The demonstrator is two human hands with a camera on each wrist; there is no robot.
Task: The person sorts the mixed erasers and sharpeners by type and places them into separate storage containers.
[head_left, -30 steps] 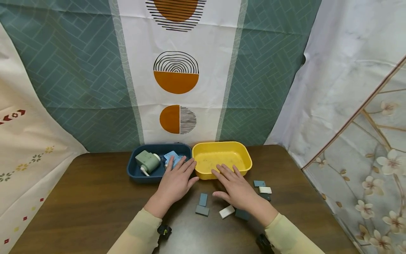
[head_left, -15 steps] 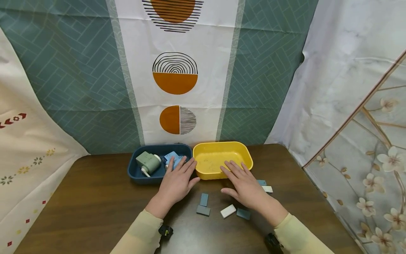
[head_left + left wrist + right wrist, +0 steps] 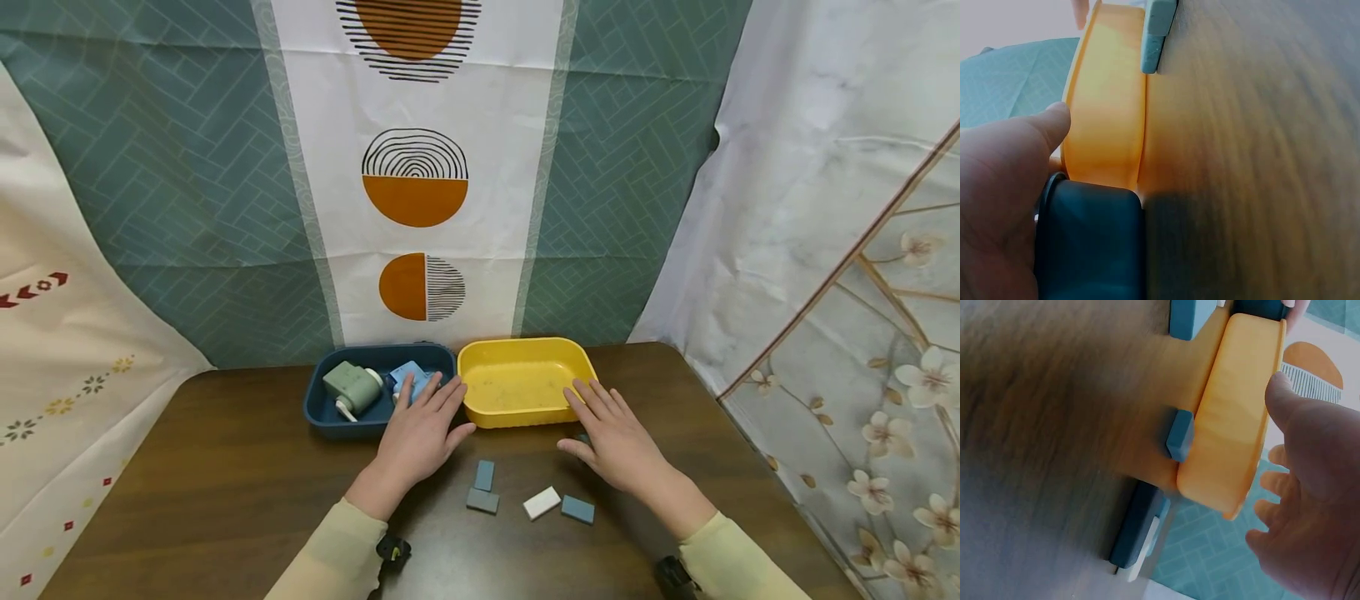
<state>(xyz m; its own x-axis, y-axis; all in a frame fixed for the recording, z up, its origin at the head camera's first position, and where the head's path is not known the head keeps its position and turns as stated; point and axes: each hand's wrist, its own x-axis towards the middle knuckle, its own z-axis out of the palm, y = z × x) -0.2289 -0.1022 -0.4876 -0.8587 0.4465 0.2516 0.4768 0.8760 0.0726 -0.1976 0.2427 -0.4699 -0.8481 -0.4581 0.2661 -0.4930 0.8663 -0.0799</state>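
Your left hand (image 3: 420,433) is open, fingers straight and spread, thumb apart, nothing gripped; fingertips lie over the front right part of the blue box (image 3: 318,425). Your right hand (image 3: 618,437) is likewise open, fingers spread, holding nothing, tips over the front right corner of the yellow box (image 3: 517,417). Whether either hand touches a rim, can't tell.

Both boxes stand side by side at the table's back edge, just in front of the hanging cloth (image 3: 491,208). Wide stretch of bare table (image 3: 202,500) left of your left arm; narrower strip between your right hand and the right edge. Gap between your hands is wide, with blocks lying in its near part.

Count: two boxes. Four blocks in the middle: blue-grey block (image 3: 485,476) and grey block (image 3: 482,500) end to side, then white block (image 3: 542,503) just beside blue block (image 3: 577,509). Right wrist view has one small block (image 3: 1180,435) right by the yellow box's front, plus three in a row beyond: dark block (image 3: 1135,524), second white block (image 3: 1141,553), light blue block (image 3: 1160,526). Blue box holds one green item (image 3: 352,387) and one light-blue item (image 3: 408,375), partly hidden by your left fingers.
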